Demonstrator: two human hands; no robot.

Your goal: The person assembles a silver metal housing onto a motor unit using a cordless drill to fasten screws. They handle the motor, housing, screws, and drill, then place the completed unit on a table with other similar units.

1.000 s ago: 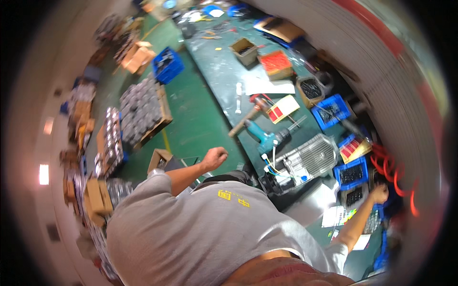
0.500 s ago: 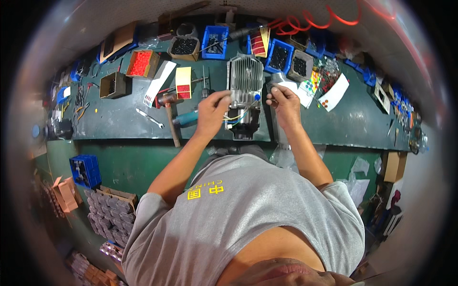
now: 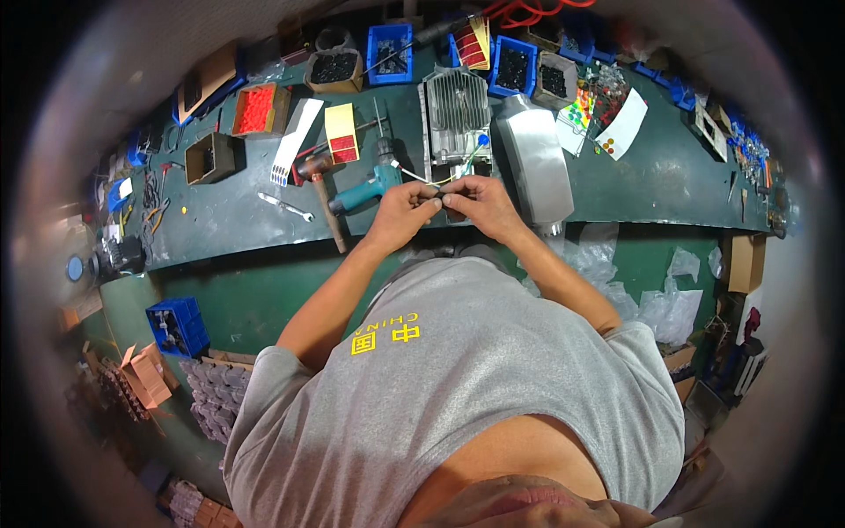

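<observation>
My left hand (image 3: 407, 214) and my right hand (image 3: 484, 208) meet just in front of a finned grey metal housing (image 3: 459, 110). Both are closed, thumbs and fingertips pinched around something small and dark, too hidden to name. Thin wires (image 3: 431, 181), one whitish and one yellowish, run close to the fingertips. A blue round part (image 3: 483, 140) on a green wire sits at the housing's near end, and my hands partly cover that end. Right of the housing lies a smooth silver metal cover (image 3: 539, 167). A teal power drill (image 3: 374, 187) rests beside my left hand.
Left of the drill lie a hammer (image 3: 327, 207) and a wrench (image 3: 286, 206). Label sheets (image 3: 341, 132), an orange-filled box (image 3: 257, 110) and blue bins of small parts (image 3: 390, 55) stand farther back. A red coiled hose (image 3: 528, 11) hangs above the far side.
My hands have come together from either side of the housing and now pinch at its near end. The view has shifted, showing more of the silver cover and the drill.
</observation>
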